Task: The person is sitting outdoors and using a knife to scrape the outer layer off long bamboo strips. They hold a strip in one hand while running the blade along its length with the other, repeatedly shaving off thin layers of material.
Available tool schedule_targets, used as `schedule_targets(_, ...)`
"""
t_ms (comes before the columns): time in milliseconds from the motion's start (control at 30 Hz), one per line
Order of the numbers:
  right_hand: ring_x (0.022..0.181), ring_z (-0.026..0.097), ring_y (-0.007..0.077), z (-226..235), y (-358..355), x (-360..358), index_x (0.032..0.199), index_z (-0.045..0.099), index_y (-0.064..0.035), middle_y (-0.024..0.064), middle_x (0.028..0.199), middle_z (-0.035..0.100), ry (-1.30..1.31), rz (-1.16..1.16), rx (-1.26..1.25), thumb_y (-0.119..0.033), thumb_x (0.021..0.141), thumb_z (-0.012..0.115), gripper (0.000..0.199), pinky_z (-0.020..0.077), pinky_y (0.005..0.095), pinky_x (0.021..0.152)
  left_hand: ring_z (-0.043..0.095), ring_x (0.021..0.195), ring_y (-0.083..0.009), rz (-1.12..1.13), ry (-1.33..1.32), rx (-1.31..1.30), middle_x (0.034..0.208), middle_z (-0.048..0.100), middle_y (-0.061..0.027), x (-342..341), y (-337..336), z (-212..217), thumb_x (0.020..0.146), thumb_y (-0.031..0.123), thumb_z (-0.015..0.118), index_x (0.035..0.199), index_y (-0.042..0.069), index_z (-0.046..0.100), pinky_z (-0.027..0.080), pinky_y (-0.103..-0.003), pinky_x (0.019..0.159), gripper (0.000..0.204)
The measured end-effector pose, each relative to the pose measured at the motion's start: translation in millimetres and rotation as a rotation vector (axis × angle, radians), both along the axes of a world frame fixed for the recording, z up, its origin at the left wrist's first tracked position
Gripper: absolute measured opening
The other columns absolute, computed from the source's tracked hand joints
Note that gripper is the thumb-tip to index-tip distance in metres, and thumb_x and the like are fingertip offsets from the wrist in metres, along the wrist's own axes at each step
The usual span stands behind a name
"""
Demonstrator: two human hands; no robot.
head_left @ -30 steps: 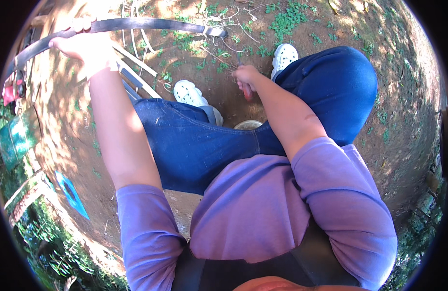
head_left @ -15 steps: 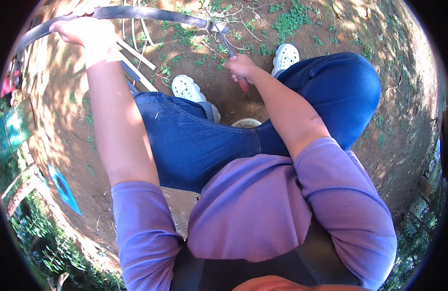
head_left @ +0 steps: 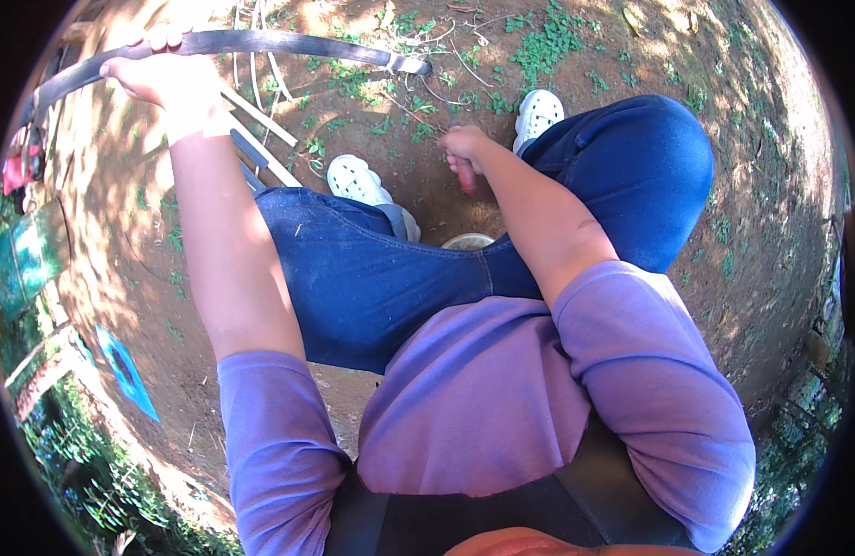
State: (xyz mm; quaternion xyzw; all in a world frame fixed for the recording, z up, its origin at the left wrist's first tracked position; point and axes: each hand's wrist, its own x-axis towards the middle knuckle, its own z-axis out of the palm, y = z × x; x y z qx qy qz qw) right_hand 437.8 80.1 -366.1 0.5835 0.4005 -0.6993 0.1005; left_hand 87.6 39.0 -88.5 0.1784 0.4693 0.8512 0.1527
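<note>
My left hand (head_left: 163,79) is closed around a long, dark, flat strip (head_left: 289,43), possibly split bamboo. From the grip, the strip reaches to the right above my feet and ends in a paler tip. My right hand (head_left: 465,148) grips a knife by its reddish handle (head_left: 467,181), between my knees and below the strip's tip. Its blade is foreshortened and mostly hard to make out beyond my fist. A gap shows between the right hand and the strip.
Pale strips (head_left: 261,118) and a grey-blue one lie by my left leg. My white clogs (head_left: 356,179) rest on brown soil. Curled shavings (head_left: 427,42) and small green plants (head_left: 548,46) are ahead. A round pale rim (head_left: 469,242) shows beneath me; a blue object (head_left: 126,371) lies left.
The knife blade, which crossed the strip's tip before, is now away from it. The strip and my left hand have shifted slightly lower in view.
</note>
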Motion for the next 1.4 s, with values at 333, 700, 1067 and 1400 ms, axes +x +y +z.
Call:
schedule_targets(333, 0.058, 0.057, 0.0144, 14.6, -4.9, -8.2, 0.099, 0.059, -0.0067, 0.0045, 0.072, 0.056, -0.001, 0.018, 0.151, -0.018, 0.087, 0.066, 0.017, 0.0502, 0.0335, 0.051, 0.048, 0.07, -0.0229, -0.04, -0.046, 0.078, 0.077, 0.048, -0.0064, -5.5, 2.6, -0.4, 0.096, 0.072, 0.022, 0.093, 0.009, 0.048, 0.048, -0.043, 0.074, 0.068)
schedule_targets(700, 0.049, 0.053, 0.0139, 65.1, -12.6, -39.8, 0.081, 0.052, -0.0067, 0.0028, 0.062, 0.052, 0.22, 0.117, 0.232, -0.024, 0.09, 0.069, 0.025, 0.0478, 0.0318, 0.046, 0.051, 0.083, -0.0198, 0.096, 0.039, -0.074, 0.086, 0.054, -0.004, 3.6, -3.6, 10.0, 0.102, 0.061, 0.026, 0.096, 0.013, 0.048, 0.046, -0.038, 0.084, 0.053)
schedule_targets(1067, 0.05, 0.058, 0.0123, 145.4, -28.6, -76.5, 0.083, 0.051, -0.0061, 0.003, 0.065, 0.057, 0.455, 0.149, 0.309, -0.027, 0.088, 0.07, 0.029, 0.0502, 0.0293, 0.046, 0.042, 0.066, -0.0169, 0.029, 0.022, -0.04, 0.07, 0.043, 0.0012, 5.9, 2.7, 19.0, 0.102, 0.061, 0.021, 0.084, 0.015, 0.045, 0.045, -0.039, 0.077, 0.056)
schedule_targets(1400, 0.047, 0.056, 0.0143, 165.6, -38.8, -91.7, 0.089, 0.053, 0.0011, 0.0057, 0.064, 0.059, 0.569, 0.15, 0.301, -0.02, 0.088, 0.07, 0.026, 0.0472, 0.0322, 0.043, 0.047, 0.074, -0.0166, -0.03, -0.017, -0.042, 0.078, 0.047, -0.0005, 2.7, -0.7, 20.8, 0.105, 0.051, 0.03, 0.091, 0.014, 0.049, 0.047, -0.043, 0.088, 0.045)
